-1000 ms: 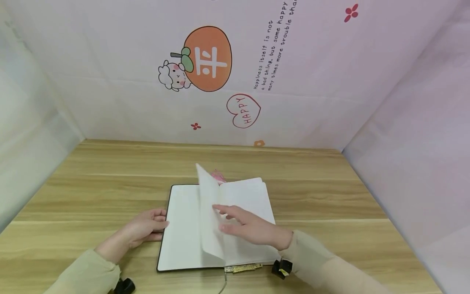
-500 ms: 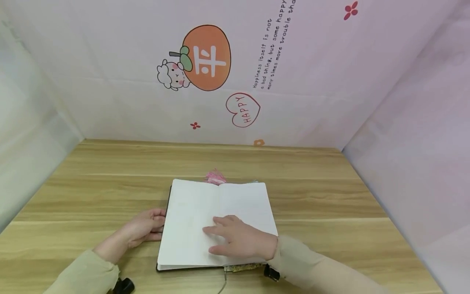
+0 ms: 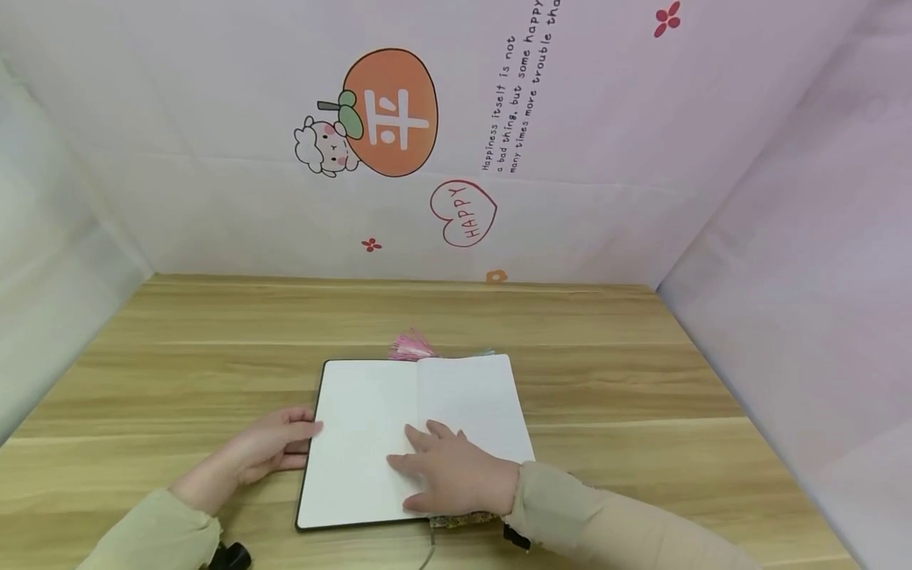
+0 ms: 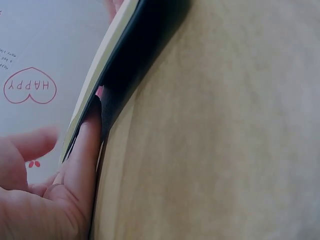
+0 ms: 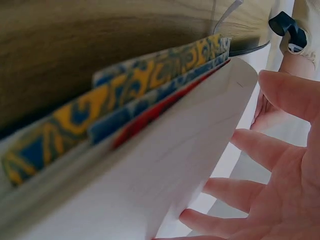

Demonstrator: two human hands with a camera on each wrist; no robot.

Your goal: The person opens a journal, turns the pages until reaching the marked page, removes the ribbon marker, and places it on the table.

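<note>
An open notebook [image 3: 363, 412] with blank white pages and a dark cover lies on the table. At its left edge my left hand [image 3: 267, 447] holds the side, thumb over the page edge and fingers beneath. In the left wrist view, the fingers of the left hand [image 4: 55, 195] reach under the dark cover [image 4: 142, 47]. My right hand [image 3: 463, 475] rests across the lower middle of the pages, near the spine, fingers spread. Patterned yellow and blue bookmarks [image 5: 115, 95] and a red strip [image 5: 160, 107] stick out from the bottom edge, partly hidden by the right hand in the head view.
A pink tassel [image 3: 412, 346] pokes out past the notebook's top edge. A thin grey ribbon [image 3: 431, 546] trails from the bottom. The wooden table [image 3: 606, 356] extends around it, with a printed white wall [image 3: 570, 222] behind and white sheets at both sides.
A page that stood upright mid-turn has come down on the left side and lies flat. My right hand has moved down over the spine. The left hand has kept to the left edge.
</note>
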